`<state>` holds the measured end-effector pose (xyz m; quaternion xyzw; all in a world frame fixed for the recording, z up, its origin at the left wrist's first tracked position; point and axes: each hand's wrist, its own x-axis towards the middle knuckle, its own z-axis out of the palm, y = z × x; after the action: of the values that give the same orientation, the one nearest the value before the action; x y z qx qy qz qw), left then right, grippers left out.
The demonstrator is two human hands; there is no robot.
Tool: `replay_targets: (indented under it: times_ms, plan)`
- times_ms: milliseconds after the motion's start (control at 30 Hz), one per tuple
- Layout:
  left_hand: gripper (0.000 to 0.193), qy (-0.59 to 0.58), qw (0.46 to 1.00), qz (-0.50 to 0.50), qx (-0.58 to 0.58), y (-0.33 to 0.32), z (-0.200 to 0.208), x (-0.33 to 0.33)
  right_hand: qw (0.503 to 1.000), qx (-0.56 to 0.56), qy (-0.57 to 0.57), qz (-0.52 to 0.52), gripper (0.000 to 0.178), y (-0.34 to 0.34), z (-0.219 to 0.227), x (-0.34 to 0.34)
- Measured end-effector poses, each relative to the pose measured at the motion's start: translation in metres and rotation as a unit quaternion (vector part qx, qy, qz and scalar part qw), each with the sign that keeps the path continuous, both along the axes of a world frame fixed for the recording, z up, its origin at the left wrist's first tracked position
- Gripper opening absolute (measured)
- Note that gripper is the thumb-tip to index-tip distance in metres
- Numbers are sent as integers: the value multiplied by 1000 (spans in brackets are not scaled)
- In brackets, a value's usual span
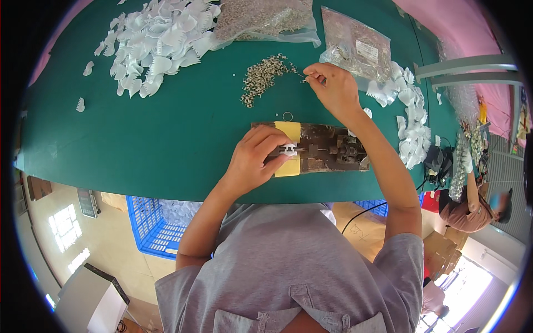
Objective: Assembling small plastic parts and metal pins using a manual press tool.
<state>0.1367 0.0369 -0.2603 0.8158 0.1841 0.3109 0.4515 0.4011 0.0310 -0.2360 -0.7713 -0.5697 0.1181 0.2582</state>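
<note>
My left hand (254, 158) is closed on a white toothed plastic clip piece (288, 149). It holds the piece against the left part of a dark metal jig (327, 133), beside a strip of yellow tape (287, 166). Further off and to the right, my right hand (336, 91) pinches a thin metal pick (300, 74) between thumb and fingers. Its tip reaches the edge of a pile of small metal springs (261, 79). Whether a spring sits on the tip is too small to tell. A small metal ring (287, 116) lies just beyond the jig.
White toothed clip pieces lie heaped at the far left (161, 41) and in a pile (413, 125) at the right. Two clear bags of small metal parts (266, 19) (358, 47) lie along the back. A blue crate (150, 227) stands below the table edge. Another person (469, 208) works at right.
</note>
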Motion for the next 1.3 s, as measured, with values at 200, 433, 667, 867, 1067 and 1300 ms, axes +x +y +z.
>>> replay_targets:
  times_ms: [200,433,667,867,1067,1300]
  plan:
    - [27,-9,1000,3,16,2,2,1,998,-42,-53,7,11,20,-6,-4]
    - [27,-16,1000,7,15,2,-2,1,987,-47,-110,103,18,19,6,1]
    - [28,-6,1000,-1,-12,0,1,0,960,-50,267,60,16,-55,47,-26]
    - [30,-3,1000,8,-6,0,-1,1,962,-29,266,56,11,-90,48,-64]
    - [31,6,1000,6,-12,-1,2,1,985,104,84,108,11,-101,44,-78]
    - [30,5,1000,12,-10,-1,3,1,987,127,64,-74,17,-92,34,-33]
